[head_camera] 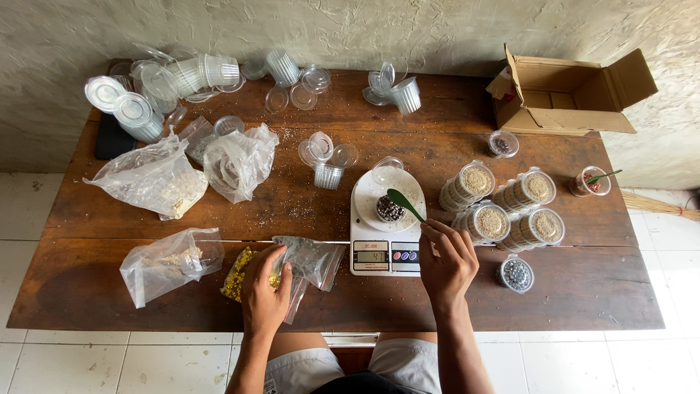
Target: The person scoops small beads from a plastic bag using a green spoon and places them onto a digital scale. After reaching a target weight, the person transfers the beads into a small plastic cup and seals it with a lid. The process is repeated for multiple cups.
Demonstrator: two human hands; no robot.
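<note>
My right hand [446, 261] holds a green spoon [405, 203] by its handle, with the bowl of the spoon over a small clear cup of dark beans [389, 210]. That cup stands on a white kitchen scale [367, 219] near the table's front middle. My left hand [265, 290] grips a clear plastic bag of dark beans [313, 257] lying just left of the scale. A bag of yellow kernels [239, 274] lies under and beside that hand.
Stacked cups of pale grain [499, 204] stand right of the scale, and a lidded cup of dark beans [516, 274] in front of them. Empty clear cups and lids [175, 80] litter the table's back. Plastic bags [157, 179] lie left. An open cardboard box [569, 91] sits back right.
</note>
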